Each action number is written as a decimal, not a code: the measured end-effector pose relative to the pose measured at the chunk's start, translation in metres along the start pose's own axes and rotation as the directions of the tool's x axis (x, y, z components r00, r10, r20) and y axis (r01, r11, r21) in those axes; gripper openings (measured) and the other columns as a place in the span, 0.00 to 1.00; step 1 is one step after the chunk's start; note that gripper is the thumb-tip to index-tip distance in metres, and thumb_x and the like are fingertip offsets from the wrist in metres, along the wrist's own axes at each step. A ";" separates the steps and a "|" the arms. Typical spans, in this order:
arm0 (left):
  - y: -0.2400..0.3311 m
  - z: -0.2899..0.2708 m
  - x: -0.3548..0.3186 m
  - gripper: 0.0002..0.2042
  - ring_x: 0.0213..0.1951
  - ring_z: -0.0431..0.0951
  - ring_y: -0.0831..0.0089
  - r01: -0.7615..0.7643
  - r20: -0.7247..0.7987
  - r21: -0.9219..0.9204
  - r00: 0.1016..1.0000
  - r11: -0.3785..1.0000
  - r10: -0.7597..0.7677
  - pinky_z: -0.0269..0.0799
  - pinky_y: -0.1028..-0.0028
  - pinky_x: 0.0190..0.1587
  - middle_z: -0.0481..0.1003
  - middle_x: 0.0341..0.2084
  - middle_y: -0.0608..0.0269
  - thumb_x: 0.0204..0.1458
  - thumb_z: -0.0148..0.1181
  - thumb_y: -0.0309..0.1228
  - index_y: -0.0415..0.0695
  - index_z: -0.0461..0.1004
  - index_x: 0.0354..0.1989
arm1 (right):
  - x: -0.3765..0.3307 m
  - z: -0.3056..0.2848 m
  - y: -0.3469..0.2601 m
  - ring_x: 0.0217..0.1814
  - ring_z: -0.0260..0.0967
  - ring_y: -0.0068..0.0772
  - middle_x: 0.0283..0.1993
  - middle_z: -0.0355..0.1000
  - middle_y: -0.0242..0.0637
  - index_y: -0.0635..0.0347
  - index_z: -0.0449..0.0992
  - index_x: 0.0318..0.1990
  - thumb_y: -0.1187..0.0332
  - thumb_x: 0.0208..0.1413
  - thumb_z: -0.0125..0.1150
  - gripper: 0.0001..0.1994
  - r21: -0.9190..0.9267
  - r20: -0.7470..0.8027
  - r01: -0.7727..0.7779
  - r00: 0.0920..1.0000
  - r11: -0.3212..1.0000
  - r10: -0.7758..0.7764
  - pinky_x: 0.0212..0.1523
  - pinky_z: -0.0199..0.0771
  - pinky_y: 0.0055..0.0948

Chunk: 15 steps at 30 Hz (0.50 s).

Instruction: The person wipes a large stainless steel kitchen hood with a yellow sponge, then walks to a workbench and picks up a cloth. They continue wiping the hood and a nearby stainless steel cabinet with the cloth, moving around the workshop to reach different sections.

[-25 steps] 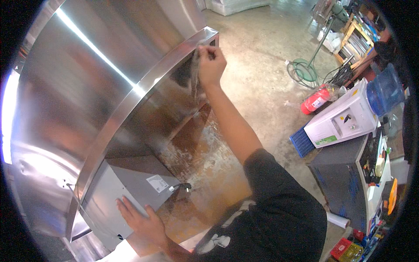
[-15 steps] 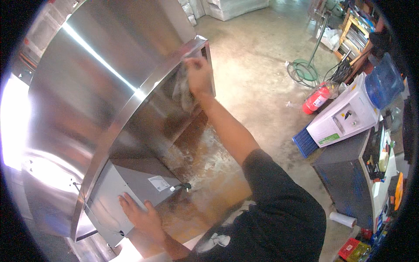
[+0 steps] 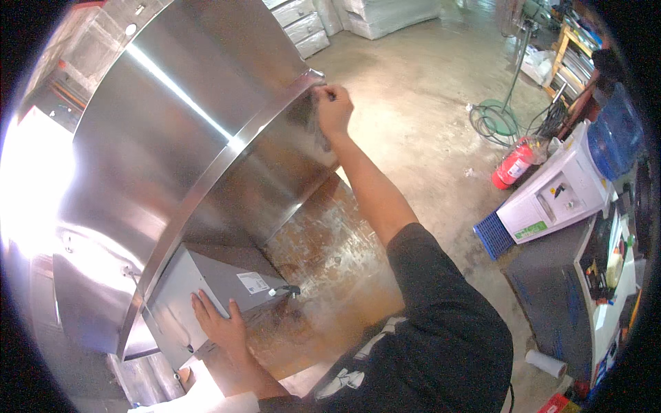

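A large curved stainless steel counter (image 3: 186, 82) fills the left side, its polished rim running diagonally. My right hand (image 3: 334, 110) is closed in a pinch at the rim's far corner; what its fingers hold, if anything, is hidden. Below the rim sits a grey metal box (image 3: 231, 279) with a white label and a short black cable with a plug (image 3: 292, 290). Fingers spread, my left hand (image 3: 224, 327) rests flat against the side of this box.
A brown, stained board (image 3: 337, 234) lies beneath the box. To the right stand a white water dispenser (image 3: 551, 196) with a blue bottle, a red fire extinguisher (image 3: 513, 167) and a dark cabinet (image 3: 551, 289) with tools on top. Wrapped drawers (image 3: 299, 17) stand at the back.
My right hand has shifted along the rim to its far corner. My left hand stays on the box. The whole view has swung slightly.
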State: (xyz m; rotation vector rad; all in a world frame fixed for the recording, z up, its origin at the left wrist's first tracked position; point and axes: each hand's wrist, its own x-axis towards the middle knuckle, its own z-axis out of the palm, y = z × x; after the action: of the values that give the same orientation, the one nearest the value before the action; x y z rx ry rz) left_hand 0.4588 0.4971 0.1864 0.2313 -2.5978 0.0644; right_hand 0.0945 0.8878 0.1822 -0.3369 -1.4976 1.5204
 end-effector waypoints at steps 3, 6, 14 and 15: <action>0.002 -0.002 0.001 0.39 0.72 0.56 0.43 0.028 0.037 0.003 0.999 1.000 -0.028 0.52 0.53 0.73 0.56 0.72 0.40 0.51 0.65 0.37 0.40 0.59 0.72 | 0.008 -0.002 0.010 0.40 0.75 0.47 0.36 0.76 0.46 0.62 0.79 0.32 0.68 0.54 0.69 0.08 -0.015 0.010 -0.049 0.999 0.999 0.049 0.44 0.73 0.40; 0.008 -0.004 0.002 0.39 0.72 0.55 0.44 0.048 0.051 -0.005 0.998 0.999 -0.048 0.51 0.53 0.73 0.56 0.72 0.41 0.52 0.65 0.37 0.41 0.59 0.72 | 0.012 -0.010 0.018 0.40 0.74 0.49 0.35 0.75 0.45 0.61 0.78 0.32 0.69 0.54 0.69 0.07 0.069 0.122 0.189 0.973 0.980 -0.196 0.43 0.72 0.43; 0.015 -0.010 0.002 0.36 0.73 0.56 0.44 0.076 0.049 -0.027 0.996 0.997 -0.074 0.50 0.53 0.73 0.57 0.71 0.41 0.56 0.62 0.41 0.42 0.60 0.72 | 0.050 -0.034 0.040 0.39 0.76 0.44 0.36 0.76 0.45 0.63 0.79 0.35 0.64 0.56 0.70 0.11 0.085 0.221 0.046 0.973 0.995 -0.063 0.43 0.74 0.37; 0.014 -0.010 0.002 0.35 0.72 0.56 0.44 0.086 0.057 -0.026 0.995 0.996 -0.084 0.51 0.54 0.73 0.57 0.71 0.41 0.57 0.61 0.42 0.41 0.60 0.72 | 0.049 -0.032 0.045 0.38 0.76 0.44 0.36 0.76 0.45 0.63 0.79 0.35 0.63 0.57 0.70 0.11 0.123 0.252 0.091 0.960 0.988 -0.120 0.42 0.74 0.36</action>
State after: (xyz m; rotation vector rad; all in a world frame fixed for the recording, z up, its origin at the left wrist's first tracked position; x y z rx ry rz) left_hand 0.4595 0.5117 0.1964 0.3377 -2.6393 -0.0093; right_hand 0.0739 0.9531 0.1551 0.0091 -1.5961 1.5998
